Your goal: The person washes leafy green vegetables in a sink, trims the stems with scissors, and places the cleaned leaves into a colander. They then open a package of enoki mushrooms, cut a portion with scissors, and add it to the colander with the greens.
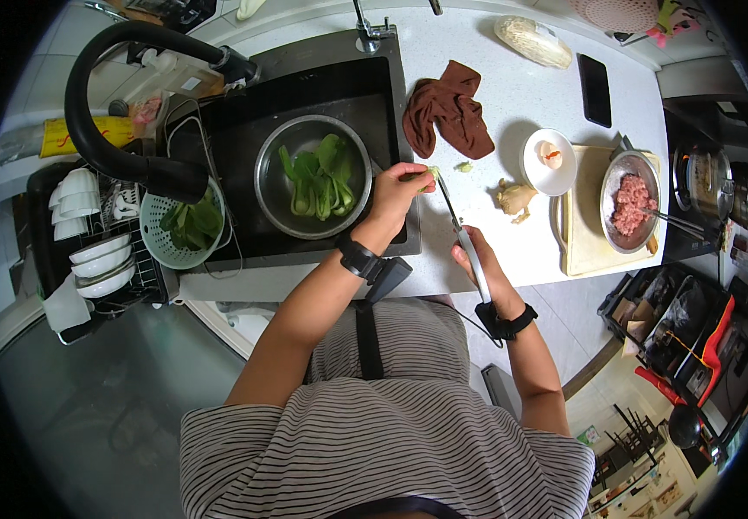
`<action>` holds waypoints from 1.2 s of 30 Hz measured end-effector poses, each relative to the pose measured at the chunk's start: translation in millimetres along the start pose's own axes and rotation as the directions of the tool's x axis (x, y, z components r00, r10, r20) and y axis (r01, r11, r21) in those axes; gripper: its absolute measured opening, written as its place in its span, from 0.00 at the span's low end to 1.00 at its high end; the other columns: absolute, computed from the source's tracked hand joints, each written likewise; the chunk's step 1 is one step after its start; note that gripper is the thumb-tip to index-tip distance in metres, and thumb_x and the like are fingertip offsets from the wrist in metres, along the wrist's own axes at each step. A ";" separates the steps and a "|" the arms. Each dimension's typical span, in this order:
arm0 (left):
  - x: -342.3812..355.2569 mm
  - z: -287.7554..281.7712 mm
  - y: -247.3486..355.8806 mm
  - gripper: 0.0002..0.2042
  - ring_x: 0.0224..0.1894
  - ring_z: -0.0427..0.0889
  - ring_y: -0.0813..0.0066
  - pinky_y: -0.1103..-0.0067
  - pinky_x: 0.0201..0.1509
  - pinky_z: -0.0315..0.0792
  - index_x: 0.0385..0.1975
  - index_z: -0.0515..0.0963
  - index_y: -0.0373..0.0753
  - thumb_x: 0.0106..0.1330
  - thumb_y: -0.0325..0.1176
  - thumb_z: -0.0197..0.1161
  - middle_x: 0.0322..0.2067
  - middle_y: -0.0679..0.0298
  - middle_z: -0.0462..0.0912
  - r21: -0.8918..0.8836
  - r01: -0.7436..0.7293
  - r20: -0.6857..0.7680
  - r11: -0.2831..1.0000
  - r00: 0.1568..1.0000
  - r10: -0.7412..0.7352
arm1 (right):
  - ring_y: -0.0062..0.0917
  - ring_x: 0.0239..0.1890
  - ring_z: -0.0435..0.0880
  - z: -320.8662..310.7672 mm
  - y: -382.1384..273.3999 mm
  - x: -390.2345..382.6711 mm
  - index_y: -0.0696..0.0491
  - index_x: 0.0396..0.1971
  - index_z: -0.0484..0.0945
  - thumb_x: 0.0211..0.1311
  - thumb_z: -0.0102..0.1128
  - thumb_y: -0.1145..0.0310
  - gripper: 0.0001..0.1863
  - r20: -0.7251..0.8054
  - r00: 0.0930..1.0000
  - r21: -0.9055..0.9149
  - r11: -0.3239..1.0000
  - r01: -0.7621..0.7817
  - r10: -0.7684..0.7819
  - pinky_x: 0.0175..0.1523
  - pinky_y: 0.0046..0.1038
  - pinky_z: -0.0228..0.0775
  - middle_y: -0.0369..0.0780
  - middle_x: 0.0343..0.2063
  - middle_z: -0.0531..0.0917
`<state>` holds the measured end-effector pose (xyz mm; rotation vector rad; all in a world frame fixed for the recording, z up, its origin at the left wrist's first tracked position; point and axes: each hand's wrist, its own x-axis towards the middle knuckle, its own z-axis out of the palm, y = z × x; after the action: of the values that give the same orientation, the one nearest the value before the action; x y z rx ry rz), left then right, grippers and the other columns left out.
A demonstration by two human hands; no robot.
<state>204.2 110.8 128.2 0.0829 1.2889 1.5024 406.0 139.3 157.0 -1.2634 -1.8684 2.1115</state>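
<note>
- Green scrap [434, 172]: pinched by left hand [397, 195]
- Bladed tool [469, 251]: gripped by right hand [493, 266]
- Counter [512, 104]: strewn with cloth [448, 111], ginger [515, 200], phone [594, 90]
- Sink [339, 85]: occupied by bowl [281, 149]
- Floor [577, 307]: tiled

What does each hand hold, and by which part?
The right hand holds a bladed tool by its handle; the left hand pinches a green piece, exactly where is unclear.
</note>
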 end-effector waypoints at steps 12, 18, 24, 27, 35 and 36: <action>1.7 2.1 -8.9 0.08 0.28 0.79 0.74 0.80 0.36 0.73 0.34 0.75 0.27 0.55 0.23 0.62 0.28 0.59 0.79 0.022 0.072 0.090 0.997 0.993 -0.074 | 0.23 0.33 0.75 -15.1 -8.9 8.7 0.67 0.47 0.70 0.51 0.65 0.50 0.35 -0.096 0.995 -0.215 0.976 -0.023 0.002 0.41 0.23 0.68 0.46 0.30 0.80; 6.2 0.0 -14.9 0.08 0.31 0.78 0.73 0.79 0.39 0.72 0.33 0.75 0.27 0.56 0.23 0.61 0.30 0.58 0.79 0.059 0.122 0.096 0.991 0.987 -0.128 | 0.19 0.28 0.74 -19.0 -12.3 5.1 0.68 0.42 0.74 0.48 0.68 0.51 0.33 -0.146 0.989 -0.234 0.972 -0.026 -0.009 0.36 0.22 0.69 0.43 0.24 0.80; 15.2 -4.8 -19.9 0.07 0.31 0.78 0.72 0.80 0.39 0.74 0.33 0.75 0.28 0.55 0.23 0.62 0.31 0.57 0.79 0.036 0.163 0.130 0.986 0.978 -0.166 | 0.16 0.22 0.70 -19.6 -5.6 2.4 0.66 0.38 0.77 0.45 0.69 0.51 0.31 -0.177 0.969 -0.145 0.970 -0.197 0.171 0.28 0.20 0.66 0.37 0.19 0.77; 11.3 -12.2 -8.0 0.07 0.31 0.79 0.72 0.80 0.39 0.74 0.33 0.76 0.29 0.55 0.23 0.62 0.31 0.57 0.79 0.051 0.104 0.133 0.993 0.985 -0.110 | 0.21 0.20 0.75 -16.4 1.8 2.4 0.63 0.36 0.78 0.44 0.69 0.50 0.30 -0.275 0.952 -0.282 0.935 -0.215 0.137 0.27 0.24 0.68 0.40 0.18 0.78; -65.0 -158.3 92.8 0.09 0.31 0.79 0.74 0.81 0.37 0.74 0.36 0.77 0.32 0.55 0.23 0.61 0.32 0.60 0.80 0.367 -0.396 -0.227 0.842 0.840 0.494 | 0.39 0.33 0.80 -5.2 33.8 18.4 0.55 0.45 0.71 0.44 0.62 0.68 0.24 -0.363 0.848 -0.805 0.589 -0.076 -0.386 0.34 0.34 0.73 0.46 0.34 0.80; -76.5 -188.4 105.8 0.09 0.31 0.79 0.76 0.82 0.37 0.74 0.35 0.78 0.32 0.55 0.24 0.62 0.33 0.60 0.80 0.452 -0.342 -0.346 0.824 0.784 0.515 | 0.38 0.35 0.79 -5.4 32.5 19.7 0.55 0.46 0.70 0.44 0.61 0.69 0.25 -0.330 0.848 -0.827 0.560 -0.048 -0.415 0.35 0.34 0.73 0.44 0.34 0.79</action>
<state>44.3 -47.6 171.1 0.3088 2.0424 1.7120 411.0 145.4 119.5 -1.4065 -2.6016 0.5915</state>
